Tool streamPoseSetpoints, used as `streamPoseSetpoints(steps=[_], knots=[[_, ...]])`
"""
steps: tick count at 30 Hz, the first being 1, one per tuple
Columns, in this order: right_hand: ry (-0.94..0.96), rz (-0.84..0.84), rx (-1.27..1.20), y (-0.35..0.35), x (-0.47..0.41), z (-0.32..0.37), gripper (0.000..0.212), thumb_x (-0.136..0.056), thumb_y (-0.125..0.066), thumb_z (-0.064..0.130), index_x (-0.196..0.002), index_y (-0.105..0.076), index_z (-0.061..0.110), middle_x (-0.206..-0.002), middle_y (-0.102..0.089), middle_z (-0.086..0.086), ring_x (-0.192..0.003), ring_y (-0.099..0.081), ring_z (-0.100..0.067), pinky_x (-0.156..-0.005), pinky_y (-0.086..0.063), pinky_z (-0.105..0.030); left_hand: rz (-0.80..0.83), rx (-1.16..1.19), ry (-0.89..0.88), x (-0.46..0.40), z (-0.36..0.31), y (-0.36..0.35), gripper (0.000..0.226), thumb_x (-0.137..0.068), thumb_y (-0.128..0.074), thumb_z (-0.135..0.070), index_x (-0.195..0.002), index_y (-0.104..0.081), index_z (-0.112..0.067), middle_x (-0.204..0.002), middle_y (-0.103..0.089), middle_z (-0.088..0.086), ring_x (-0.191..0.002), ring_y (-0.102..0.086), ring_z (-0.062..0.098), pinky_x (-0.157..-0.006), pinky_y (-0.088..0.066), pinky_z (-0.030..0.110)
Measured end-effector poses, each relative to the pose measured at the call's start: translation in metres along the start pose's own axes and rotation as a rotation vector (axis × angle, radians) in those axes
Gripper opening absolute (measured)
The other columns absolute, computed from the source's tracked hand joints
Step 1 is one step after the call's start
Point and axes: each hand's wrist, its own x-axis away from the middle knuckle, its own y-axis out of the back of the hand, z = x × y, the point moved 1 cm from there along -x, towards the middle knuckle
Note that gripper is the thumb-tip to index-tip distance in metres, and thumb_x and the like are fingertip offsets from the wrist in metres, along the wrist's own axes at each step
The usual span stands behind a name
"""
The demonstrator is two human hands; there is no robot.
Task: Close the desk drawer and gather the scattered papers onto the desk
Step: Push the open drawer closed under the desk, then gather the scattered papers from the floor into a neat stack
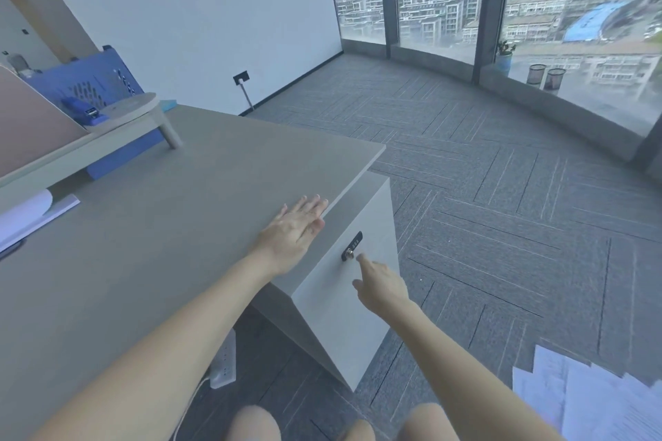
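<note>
The grey desk (186,197) fills the left half of the view. Under its right end sits a white drawer cabinet (344,301) with a black combination lock (352,246) on its front. My left hand (293,231) lies flat on the desk edge above the cabinet, fingers spread, holding nothing. My right hand (381,286) hovers at the cabinet front, index finger stretched out and touching or nearly touching the lock. Scattered white papers (587,394) lie on the carpet at the lower right. I cannot tell whether the drawer front is fully shut.
A wooden riser (118,125) with a blue stapler (84,111) and a blue file box (89,82) stand at the desk's back left, white sheets (28,215) beneath. A power strip (225,362) lies under the desk. Two mesh cups (546,77) and a potted plant (504,55) sit by the windows.
</note>
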Motion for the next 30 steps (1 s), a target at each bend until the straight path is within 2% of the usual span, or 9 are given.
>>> streamPoseSetpoints(steps=[5, 8, 12, 16, 19, 22, 26, 28, 30], knots=[[-0.023, -0.042, -0.075, 0.025, 0.041, -0.015, 0.047, -0.099, -0.048, 0.026, -0.144, -0.038, 0.018, -0.130, -0.060, -0.011, -0.121, -0.056, -0.034, -0.091, -0.045, -0.041, 0.016, -0.027, -0.010, -0.001, 0.003, 0.000, 0.075, -0.092, -0.006, -0.064, -0.158, -0.018, -0.030, -0.166, -0.014, -0.011, -0.154, -0.006, 0.008, -0.124, 0.002, 0.033], [-0.054, -0.095, -0.177, 0.047, 0.066, -0.027, 0.049, -0.097, -0.050, 0.027, -0.144, -0.039, 0.022, -0.123, -0.064, -0.008, -0.118, -0.056, -0.033, -0.094, -0.049, -0.045, -0.005, -0.002, 0.022, -0.003, 0.003, -0.001, 0.056, -0.103, -0.016, -0.048, -0.156, -0.023, -0.031, -0.167, -0.018, -0.008, -0.154, -0.009, 0.009, -0.124, 0.001, 0.034], [-0.128, -0.222, -0.263, 0.085, 0.103, -0.045, 0.044, -0.093, -0.053, 0.029, -0.136, -0.048, 0.022, -0.116, -0.067, -0.003, -0.113, -0.059, -0.028, -0.094, -0.049, -0.043, -0.062, 0.155, 0.078, -0.003, -0.015, 0.003, 0.053, -0.106, -0.022, -0.045, -0.153, -0.037, -0.025, -0.164, -0.030, -0.004, -0.153, -0.018, 0.012, -0.125, -0.004, 0.038], [-0.168, -0.374, -0.292, 0.121, 0.145, -0.064, 0.026, -0.094, -0.058, 0.029, -0.117, -0.066, 0.018, -0.109, -0.071, -0.003, -0.105, -0.062, -0.026, -0.093, -0.049, -0.037, -0.163, 0.319, 0.202, 0.003, -0.061, 0.015, 0.054, -0.106, -0.031, -0.044, -0.144, -0.052, -0.015, -0.154, -0.048, 0.010, -0.144, -0.039, 0.031, -0.116, -0.028, 0.042], [-0.199, -0.451, -0.283, 0.143, 0.182, -0.075, 0.024, -0.094, -0.061, 0.029, -0.114, -0.068, 0.017, -0.106, -0.070, -0.001, -0.098, -0.065, -0.023, -0.092, -0.051, -0.039, -0.238, 0.454, 0.097, 0.012, -0.112, 0.021, 0.047, -0.105, -0.034, -0.039, -0.131, -0.064, -0.015, -0.131, -0.066, 0.010, -0.126, -0.054, 0.031, -0.096, -0.037, 0.038], [-0.229, -0.517, -0.282, 0.163, 0.222, -0.079, 0.025, -0.095, -0.062, 0.026, -0.118, -0.065, 0.017, -0.105, -0.068, 0.001, -0.094, -0.065, -0.019, -0.090, -0.053, -0.039, -0.254, 0.572, -0.002, 0.023, -0.154, 0.022, 0.046, -0.103, -0.035, -0.042, -0.125, -0.067, -0.017, -0.104, -0.065, 0.001, -0.103, -0.053, 0.019, -0.085, -0.033, 0.031], [-0.272, -0.604, -0.271, 0.188, 0.275, -0.078, 0.028, -0.096, -0.062, 0.024, -0.123, -0.062, 0.016, -0.106, -0.068, 0.000, -0.090, -0.065, -0.015, -0.086, -0.052, -0.032, -0.208, 0.705, -0.118, 0.035, -0.197, 0.024, 0.042, -0.100, -0.041, -0.043, -0.120, -0.069, -0.017, -0.094, -0.064, -0.009, -0.100, -0.055, 0.014, -0.087, -0.037, 0.032], [-0.296, -0.630, -0.255, 0.199, 0.300, -0.080, 0.029, -0.096, -0.062, 0.023, -0.124, -0.062, 0.016, -0.108, -0.068, 0.000, -0.092, -0.066, -0.016, -0.086, -0.053, -0.032, -0.191, 0.739, -0.161, 0.043, -0.219, 0.026, 0.033, -0.100, -0.049, -0.037, -0.116, -0.070, -0.018, -0.098, -0.066, -0.011, -0.105, -0.057, 0.012, -0.087, -0.038, 0.028], [-0.327, -0.658, -0.231, 0.209, 0.324, -0.084, 0.029, -0.096, -0.063, 0.024, -0.124, -0.063, 0.015, -0.108, -0.069, -0.001, -0.092, -0.066, -0.015, -0.086, -0.054, -0.031, -0.157, 0.756, -0.215, 0.050, -0.241, 0.027, 0.028, -0.099, -0.053, -0.033, -0.115, -0.071, -0.018, -0.107, -0.069, -0.007, -0.108, -0.059, 0.013, -0.087, -0.041, 0.027]])
